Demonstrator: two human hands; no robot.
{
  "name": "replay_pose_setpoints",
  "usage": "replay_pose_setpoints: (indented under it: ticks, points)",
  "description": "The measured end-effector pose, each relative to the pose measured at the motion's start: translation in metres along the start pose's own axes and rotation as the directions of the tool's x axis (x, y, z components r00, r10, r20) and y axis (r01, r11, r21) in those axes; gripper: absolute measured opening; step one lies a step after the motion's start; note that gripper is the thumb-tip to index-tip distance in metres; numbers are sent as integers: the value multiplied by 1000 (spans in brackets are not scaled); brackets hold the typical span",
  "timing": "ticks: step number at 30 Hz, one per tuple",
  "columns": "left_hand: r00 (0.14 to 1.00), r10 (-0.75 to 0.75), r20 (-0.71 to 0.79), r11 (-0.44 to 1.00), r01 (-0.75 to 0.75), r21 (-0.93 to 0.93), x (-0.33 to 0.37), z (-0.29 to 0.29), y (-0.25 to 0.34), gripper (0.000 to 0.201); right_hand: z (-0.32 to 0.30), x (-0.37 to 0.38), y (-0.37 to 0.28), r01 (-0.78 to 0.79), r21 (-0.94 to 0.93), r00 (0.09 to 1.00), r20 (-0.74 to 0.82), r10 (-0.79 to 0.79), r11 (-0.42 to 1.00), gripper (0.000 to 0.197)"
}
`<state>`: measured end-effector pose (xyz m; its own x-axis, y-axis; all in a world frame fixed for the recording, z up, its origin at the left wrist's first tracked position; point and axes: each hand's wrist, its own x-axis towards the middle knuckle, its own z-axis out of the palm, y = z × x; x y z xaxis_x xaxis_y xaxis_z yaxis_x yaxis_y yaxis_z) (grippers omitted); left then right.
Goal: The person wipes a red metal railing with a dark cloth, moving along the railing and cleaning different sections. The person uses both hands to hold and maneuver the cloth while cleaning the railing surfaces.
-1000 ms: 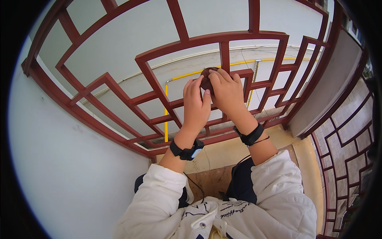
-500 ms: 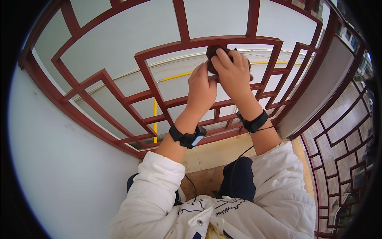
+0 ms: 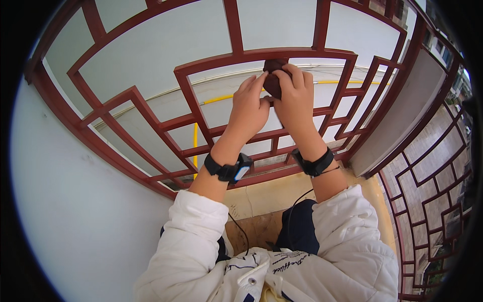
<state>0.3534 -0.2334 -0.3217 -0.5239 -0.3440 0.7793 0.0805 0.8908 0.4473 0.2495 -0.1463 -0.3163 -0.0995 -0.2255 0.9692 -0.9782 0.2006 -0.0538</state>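
Note:
A crumpled dark brown cloth [image 3: 273, 84] is held between my two hands, just under the top bar of the lattice's middle panel. My left hand [image 3: 248, 109] pinches its left edge with thumb and fingertips. From the other side, the bent fingers of my right hand [image 3: 296, 95] close on it. Behind the cloth runs the dark red lattice railing [image 3: 211, 62]. Whether the cloth touches a bar is partly hidden by my fingers.
A pale wall [image 3: 90, 201] rises at my left. Beyond the lattice a yellow pipe [image 3: 217, 98] crosses a white wall. On the right stand a grey panel [image 3: 406, 103] and more lattice [image 3: 427, 211]. Below is a tan ledge [image 3: 256, 191].
My right hand has shifted slightly left and down, and its fingers have turned more upright. My left hand has moved a little left. The cloth looks more bunched between them.

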Motion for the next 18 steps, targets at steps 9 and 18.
replay_pose_setpoints:
  ticks: [9, 18]
  points:
    - [897, 242, -369, 936, -115, 334, -19, -94, 0, 32, -2, -16, -59, -416, 621, 356, 783, 510, -664, 38]
    - [876, 272, -400, 937, -145, 318, -36, -123, -7, 30, 48, 44, -86, -269, 769, 413, 636, 652, -580, 60]
